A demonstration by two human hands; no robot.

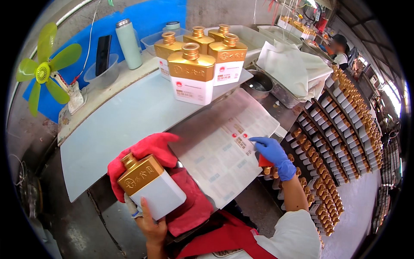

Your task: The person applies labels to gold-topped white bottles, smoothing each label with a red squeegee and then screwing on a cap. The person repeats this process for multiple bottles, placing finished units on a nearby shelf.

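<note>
My left hand [151,226] is wrapped round the lower side of a flat flask-shaped bottle [161,196], thumb on its plain white face. This bottle has a gold shoulder and neck and tilts over a red cloth [187,207], which also lies bunched behind it. In a blue glove, my right hand [274,155] reaches a finger to the right edge of a sheet of decals [224,172]. Red and gold prints show near that fingertip. A small red piece [264,161] sticks out from under the curled fingers; its kind is hidden.
Several gold-and-white bottles with printed fronts [192,82] stand on the pale board [116,116]. Behind are a green flask [128,45], a phone [103,54] and a green fan [43,72]. A metal bowl [258,84] sits beyond the sheet. Racks of bottles [340,129] fill the right; a person [340,52] is far off.
</note>
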